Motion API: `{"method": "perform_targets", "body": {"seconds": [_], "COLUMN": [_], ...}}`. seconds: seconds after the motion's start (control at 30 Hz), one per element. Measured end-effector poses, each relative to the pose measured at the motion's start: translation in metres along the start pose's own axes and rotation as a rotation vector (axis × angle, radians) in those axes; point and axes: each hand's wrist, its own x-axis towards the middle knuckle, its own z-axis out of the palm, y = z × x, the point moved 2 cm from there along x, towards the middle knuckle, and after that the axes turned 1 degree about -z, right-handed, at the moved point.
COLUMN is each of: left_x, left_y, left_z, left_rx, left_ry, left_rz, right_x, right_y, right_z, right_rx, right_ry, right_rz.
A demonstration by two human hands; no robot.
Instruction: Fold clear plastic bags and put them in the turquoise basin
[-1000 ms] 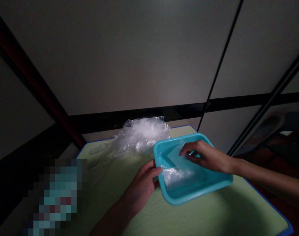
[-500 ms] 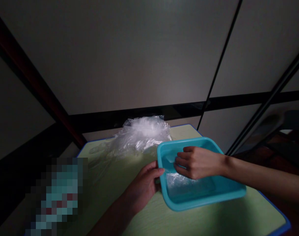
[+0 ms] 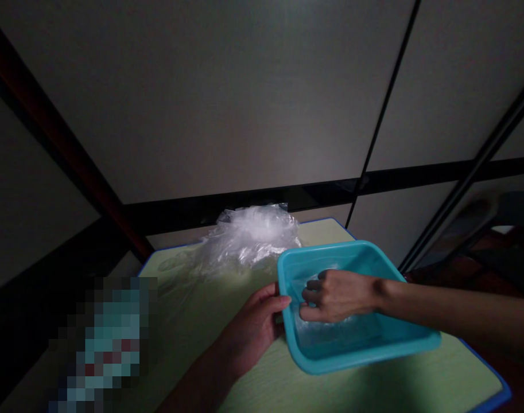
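A turquoise plastic basin [image 3: 360,362] sits tilted to my view on the green tabletop. My left hand [image 3: 262,318] is closed on its left rim, thumb over the top edge and fingers outside below. Inside the basin is my right hand [image 3: 330,298], palm down with fingers curled. Thin clear plastic sheeting [image 3: 317,331] lies on the basin floor around and under those fingers. The right fingertips are tucked out of sight, so I cannot tell what they grip.
Behind the basin, a crumpled heap of clear plastic [image 3: 262,229] lies at the table's back edge. The green table [image 3: 262,384] has a blue rim. Pale cabinet doors [image 3: 244,103] rise directly behind it. A pixelated patch [image 3: 115,338] covers something at lower left.
My right hand has moved lower and slightly left, down to the plastic inside the basin. The basin has shifted slightly right in view, with my left hand still on its rim.
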Motion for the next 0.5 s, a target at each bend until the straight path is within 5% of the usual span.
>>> {"method": "perform_targets", "body": {"seconds": [0.27, 0.5], "left_x": [-0.0006, -0.0035], "left_y": [-0.0014, 0.0001], "left_z": [-0.0020, -0.0003], "left_rx": [0.017, 0.019], "left_ry": [0.018, 0.024], "left_rz": [0.000, 0.008], "right_x": [0.0046, 0.0044], "right_y": [-0.0033, -0.0007], "right_z": [0.0015, -0.0015], "right_rx": [0.037, 0.424], "right_ry": [0.000, -0.196], "right_rz": [0.109, 0.251]}}
